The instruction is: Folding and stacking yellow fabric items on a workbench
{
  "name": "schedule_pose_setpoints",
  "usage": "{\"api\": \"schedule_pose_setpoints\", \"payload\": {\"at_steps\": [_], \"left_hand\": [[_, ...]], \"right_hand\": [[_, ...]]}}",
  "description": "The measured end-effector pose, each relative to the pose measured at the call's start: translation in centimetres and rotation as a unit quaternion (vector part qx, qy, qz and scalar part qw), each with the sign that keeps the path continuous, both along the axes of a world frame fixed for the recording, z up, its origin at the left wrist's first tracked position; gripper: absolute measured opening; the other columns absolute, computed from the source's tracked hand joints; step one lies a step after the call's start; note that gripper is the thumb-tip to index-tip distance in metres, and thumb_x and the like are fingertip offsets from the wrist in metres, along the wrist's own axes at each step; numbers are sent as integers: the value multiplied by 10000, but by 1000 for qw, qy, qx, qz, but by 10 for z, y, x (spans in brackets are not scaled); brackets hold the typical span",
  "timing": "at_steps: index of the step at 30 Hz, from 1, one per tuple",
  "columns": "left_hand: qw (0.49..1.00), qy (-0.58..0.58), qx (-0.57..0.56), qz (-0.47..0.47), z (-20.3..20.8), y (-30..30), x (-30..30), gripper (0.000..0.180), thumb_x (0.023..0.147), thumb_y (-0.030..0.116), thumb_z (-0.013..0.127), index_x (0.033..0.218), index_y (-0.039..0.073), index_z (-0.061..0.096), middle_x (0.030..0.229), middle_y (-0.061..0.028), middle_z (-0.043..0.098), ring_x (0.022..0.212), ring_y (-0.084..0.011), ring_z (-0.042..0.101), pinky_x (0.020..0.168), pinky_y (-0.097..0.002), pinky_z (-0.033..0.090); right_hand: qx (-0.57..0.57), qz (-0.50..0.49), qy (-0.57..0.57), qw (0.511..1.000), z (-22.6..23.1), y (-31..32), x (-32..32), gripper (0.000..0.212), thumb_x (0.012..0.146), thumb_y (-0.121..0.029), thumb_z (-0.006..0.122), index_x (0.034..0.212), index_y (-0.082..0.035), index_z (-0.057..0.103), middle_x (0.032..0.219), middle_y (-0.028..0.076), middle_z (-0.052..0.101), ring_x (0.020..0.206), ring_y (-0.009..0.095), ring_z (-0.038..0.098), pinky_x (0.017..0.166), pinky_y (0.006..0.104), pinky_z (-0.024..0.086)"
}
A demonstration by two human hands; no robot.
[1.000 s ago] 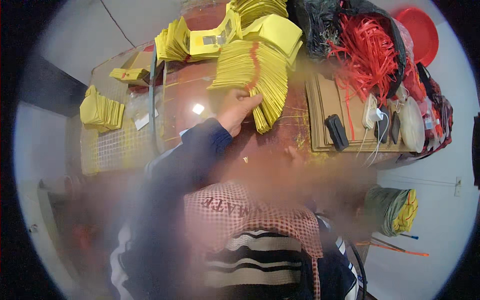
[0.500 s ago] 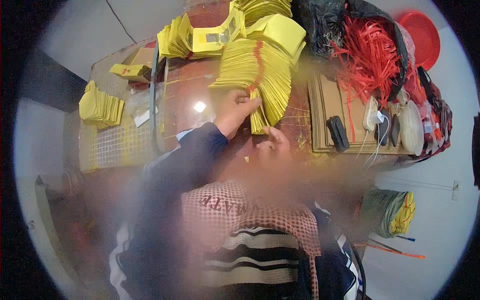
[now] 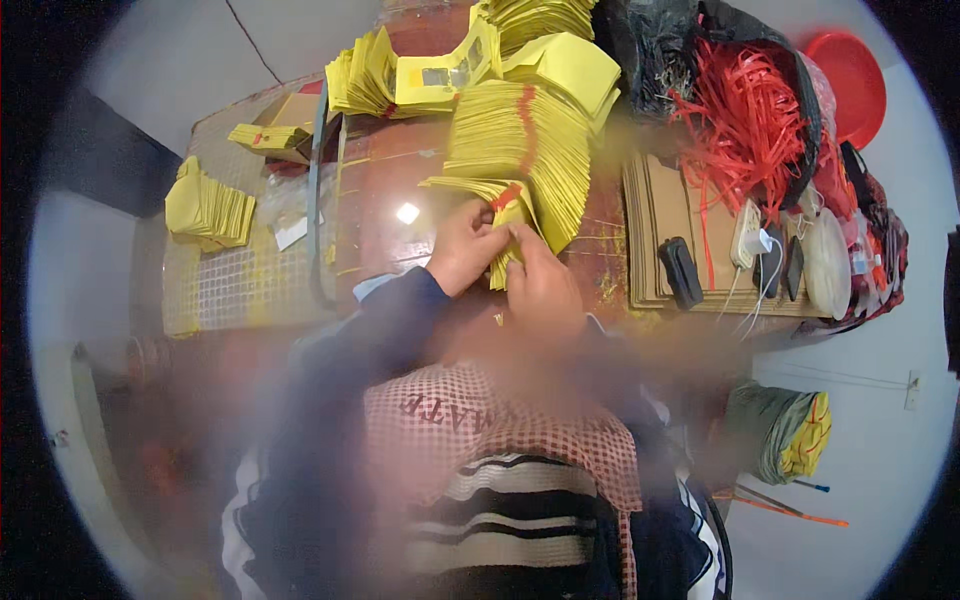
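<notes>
A thin bundle of yellow folded papers [image 3: 514, 213] with a red band across it stands at the near end of a long, fanned row of similar yellow papers [image 3: 510, 140]. My left hand [image 3: 465, 252] grips the bundle from its left side, thumb toward the middle. From the right, my right hand [image 3: 545, 290] closes on its near part, with the index finger reaching up along its edge. The fingertips partly hide the bundle's lower end. A red strip also runs along the top of the row behind.
More yellow stacks [image 3: 360, 80] lie at the back and a fanned one [image 3: 208, 210] at far left. Flat brown cardboard [image 3: 650, 230] is on the right, bearing a black case [image 3: 681, 272] and a white power strip [image 3: 746, 232]. Behind is a black bag of red strips [image 3: 745, 120].
The bundle has come away from the row and tilted toward me. My right hand has moved up from below onto it. My left hand keeps its grip, slightly lower.
</notes>
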State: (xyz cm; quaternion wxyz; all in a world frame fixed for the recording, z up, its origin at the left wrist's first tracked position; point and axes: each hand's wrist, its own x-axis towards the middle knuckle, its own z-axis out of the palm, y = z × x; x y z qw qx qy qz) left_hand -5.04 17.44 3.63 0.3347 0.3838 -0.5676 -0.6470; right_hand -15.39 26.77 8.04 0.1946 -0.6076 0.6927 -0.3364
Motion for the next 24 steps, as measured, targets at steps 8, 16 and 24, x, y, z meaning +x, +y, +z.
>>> {"api": "schedule_pose_setpoints", "payload": {"at_steps": [8,16,24], "left_hand": [[1000,18,14,-12,30,35,35,304,788,52,598,1072,-29,528,914,-62,606,810,-115,571,722,-256,475],[971,101,176,-122,8,38,46,485,823,144,671,1205,-10,415,1083,-62,522,960,-128,527,857,-262,439],[938,196,267,-99,-2,44,40,449,834,132,654,1185,-8,412,1075,-74,518,955,-138,533,860,-266,448]], "right_hand": [[-64,-28,41,997,-10,-11,-16,523,762,8,452,1274,49,360,1204,276,472,1092,416,478,904,434,415],[-83,7,-60,995,-40,-3,-4,464,781,31,435,1243,58,405,1088,247,548,967,381,543,870,415,432],[-50,-30,-305,951,-34,18,6,508,879,-132,558,1293,54,328,1122,147,523,965,172,558,796,281,476]]}}
